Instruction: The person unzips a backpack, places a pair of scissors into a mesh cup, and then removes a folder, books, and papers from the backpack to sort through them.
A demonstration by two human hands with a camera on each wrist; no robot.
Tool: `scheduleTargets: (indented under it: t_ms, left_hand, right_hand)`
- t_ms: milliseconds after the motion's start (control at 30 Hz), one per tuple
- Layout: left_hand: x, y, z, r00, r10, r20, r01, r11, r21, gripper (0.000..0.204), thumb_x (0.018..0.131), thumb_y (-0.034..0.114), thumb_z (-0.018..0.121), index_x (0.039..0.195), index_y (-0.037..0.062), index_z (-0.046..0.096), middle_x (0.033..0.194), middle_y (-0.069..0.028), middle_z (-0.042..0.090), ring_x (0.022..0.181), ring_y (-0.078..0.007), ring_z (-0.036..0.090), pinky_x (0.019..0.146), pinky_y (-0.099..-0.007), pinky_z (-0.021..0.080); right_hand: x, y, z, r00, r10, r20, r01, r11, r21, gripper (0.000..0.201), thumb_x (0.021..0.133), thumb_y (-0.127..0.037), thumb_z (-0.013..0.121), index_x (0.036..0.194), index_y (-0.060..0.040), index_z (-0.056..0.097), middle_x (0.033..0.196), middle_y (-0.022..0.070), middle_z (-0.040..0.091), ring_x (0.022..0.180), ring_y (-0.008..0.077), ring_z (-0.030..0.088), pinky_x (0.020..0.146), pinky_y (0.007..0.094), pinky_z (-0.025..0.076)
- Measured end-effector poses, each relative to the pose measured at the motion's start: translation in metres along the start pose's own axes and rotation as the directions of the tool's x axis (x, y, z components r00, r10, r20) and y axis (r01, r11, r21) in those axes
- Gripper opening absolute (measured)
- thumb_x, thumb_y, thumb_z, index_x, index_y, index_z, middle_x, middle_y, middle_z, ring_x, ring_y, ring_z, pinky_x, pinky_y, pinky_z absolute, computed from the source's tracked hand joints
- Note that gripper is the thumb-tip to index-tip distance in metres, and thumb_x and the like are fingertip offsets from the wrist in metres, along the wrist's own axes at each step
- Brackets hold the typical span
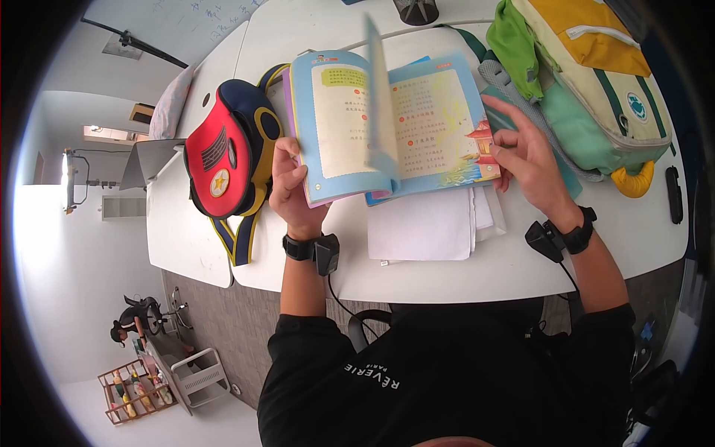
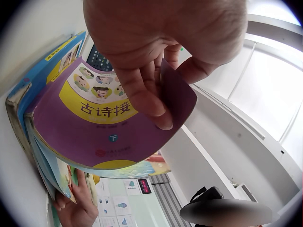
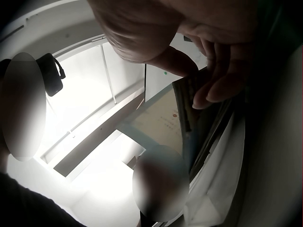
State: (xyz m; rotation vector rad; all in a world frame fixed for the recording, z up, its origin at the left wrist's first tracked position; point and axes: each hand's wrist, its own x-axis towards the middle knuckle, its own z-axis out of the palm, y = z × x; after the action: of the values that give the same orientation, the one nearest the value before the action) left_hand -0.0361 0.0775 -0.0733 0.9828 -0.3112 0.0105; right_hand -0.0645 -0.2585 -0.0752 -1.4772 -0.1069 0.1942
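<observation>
An open book (image 1: 339, 182) with blue-bordered, printed pages is held up over the table. One page (image 1: 377, 89) stands nearly upright at the middle, seen almost edge-on. My left hand (image 1: 289, 186) grips the book's left edge, thumb over the page. In the left wrist view that hand pinches the bent purple cover (image 2: 61, 127) between thumb and fingers. My right hand (image 1: 532, 160) holds the lower right edge, where the page shows a red pavilion. In the right wrist view its thumb and fingers close round the book's edge. Another blue book (image 2: 28, 94) lies behind the purple cover.
White paper sheets (image 1: 421, 231) lie below the book on the white table (image 1: 342, 268). A red and navy bag (image 1: 216, 160) stands at left, a green, cream and yellow backpack (image 1: 596, 97) at right. A black case (image 1: 674, 195) lies near the right edge; a black mesh holder (image 1: 415, 11) stands behind.
</observation>
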Motion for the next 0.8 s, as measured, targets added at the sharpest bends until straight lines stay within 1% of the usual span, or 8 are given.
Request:
scheduleTargets:
  t_ms: [67,133,233,367,533,633,700,800]
  left_hand:
    - [-0.0002,0.0006,0.0004,1.000,-0.003,-0.001,0.003,1.000,0.001,0.027,0.081,0.007,0.051,0.107,0.0087,0.044,0.108,-0.0231,0.060,0.052,-0.0210,0.059,0.036,-0.0250,0.044]
    - [-0.0003,0.0008,0.0000,1.000,-0.007,-0.004,0.007,1.000,0.003,0.027,0.081,0.008,0.051,0.107,0.0089,0.044,0.110,-0.0242,0.059,0.051,-0.0212,0.059,0.036,-0.0247,0.044]
    - [-0.0004,0.0004,-0.0008,1.000,-0.004,-0.002,0.004,1.000,0.006,0.028,0.081,0.008,0.051,0.107,0.0088,0.043,0.111,-0.0247,0.059,0.051,-0.0212,0.059,0.035,-0.0247,0.043]
    - [-0.0002,0.0008,0.0015,1.000,-0.001,-0.003,0.001,1.000,0.006,0.027,0.081,0.008,0.051,0.107,0.0081,0.044,0.109,-0.0237,0.059,0.051,-0.0205,0.059,0.035,-0.0248,0.043]
    - [0.0000,-0.0014,-0.0030,1.000,0.013,0.022,-0.013,1.000,-0.002,0.026,0.081,0.008,0.050,0.106,0.0064,0.045,0.104,-0.0208,0.059,0.049,-0.0184,0.056,0.035,-0.0249,0.043]
    - [0.0000,-0.0015,0.0018,1.000,0.023,0.011,-0.023,1.000,-0.009,0.026,0.080,0.007,0.049,0.106,0.0052,0.045,0.101,-0.0189,0.059,0.048,-0.0170,0.054,0.035,-0.0249,0.042]
    - [0.0003,-0.0011,0.0065,0.999,0.029,-0.024,-0.029,1.000,0.007,0.027,0.079,0.006,0.048,0.106,0.0049,0.045,0.098,-0.0175,0.060,0.045,-0.0163,0.052,0.035,-0.0248,0.041]
    - [-0.0001,-0.0013,0.0017,1.000,0.021,-0.013,-0.021,1.000,0.016,0.026,0.079,0.006,0.048,0.105,0.0045,0.046,0.098,-0.0168,0.060,0.045,-0.0160,0.051,0.037,-0.0249,0.042]
  right_hand:
    - [0.0003,0.0001,-0.0004,1.000,0.000,0.003,0.000,1.000,-0.012,0.057,0.092,-0.005,0.051,0.148,-0.0060,0.037,0.081,0.0061,0.063,0.056,0.0093,0.057,0.049,0.0234,0.047]
    - [0.0015,0.0010,-0.0015,0.999,0.044,0.002,-0.044,0.998,0.050,0.055,0.094,-0.008,0.050,0.148,-0.0052,0.038,0.081,0.0056,0.063,0.056,0.0097,0.057,0.049,0.0234,0.047]
    - [0.0017,0.0022,-0.0044,0.998,0.062,0.009,-0.063,0.991,0.116,0.054,0.095,-0.011,0.051,0.147,-0.0043,0.038,0.080,0.0052,0.062,0.055,0.0102,0.057,0.049,0.0239,0.047]
    - [0.0012,-0.0002,-0.0033,0.999,0.052,0.015,-0.053,0.992,0.118,0.055,0.095,-0.014,0.051,0.147,-0.0037,0.038,0.079,0.0053,0.062,0.055,0.0103,0.057,0.048,0.0239,0.046]
    - [0.0003,0.0011,-0.0018,1.000,0.013,0.015,-0.013,1.000,0.017,0.059,0.090,-0.004,0.051,0.148,-0.0049,0.037,0.082,0.0060,0.062,0.057,0.0096,0.058,0.050,0.0232,0.048]
    - [0.0004,0.0017,-0.0019,1.000,0.007,0.015,-0.008,1.000,0.025,0.063,0.087,0.000,0.051,0.148,-0.0054,0.037,0.083,0.0062,0.062,0.057,0.0093,0.058,0.050,0.0231,0.048]
    - [0.0001,-0.0003,-0.0010,1.000,0.009,0.016,-0.010,1.000,0.025,0.063,0.086,0.000,0.050,0.148,-0.0055,0.037,0.083,0.0062,0.063,0.057,0.0091,0.058,0.050,0.0229,0.048]
    - [0.0002,-0.0014,-0.0014,1.000,0.014,0.019,-0.014,1.000,0.013,0.062,0.087,-0.001,0.050,0.148,-0.0055,0.038,0.083,0.0062,0.063,0.056,0.0091,0.057,0.050,0.0229,0.048]
